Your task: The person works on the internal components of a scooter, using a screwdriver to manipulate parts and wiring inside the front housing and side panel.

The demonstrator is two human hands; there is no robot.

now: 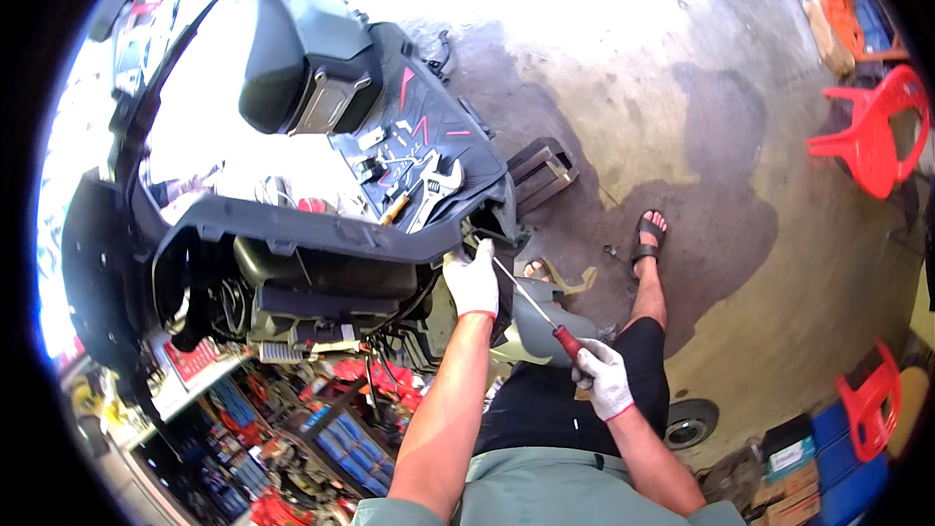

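Observation:
My right hand [602, 377], in a white glove, grips the dark red handle of a screwdriver [543, 310]. Its long metal shaft slants up and left to the edge of a dark scooter body panel [331, 231]. There my gloved left hand [472, 282] is closed against the panel, next to the shaft's tip. What lies between those fingers is hidden. Beyond it, the scooter's footboard [458, 144] carries an adjustable wrench [440, 193], a screwdriver with an orange-yellow handle [394, 208] and several small parts.
The scooter seat [282, 68] rises at the upper left. A grey curved panel [541, 326] lies near my legs. Red plastic chairs [872, 131] stand at the right, a wheel [691, 423] rests behind my leg, and cluttered tools and blue bins [351, 448] fill the lower left.

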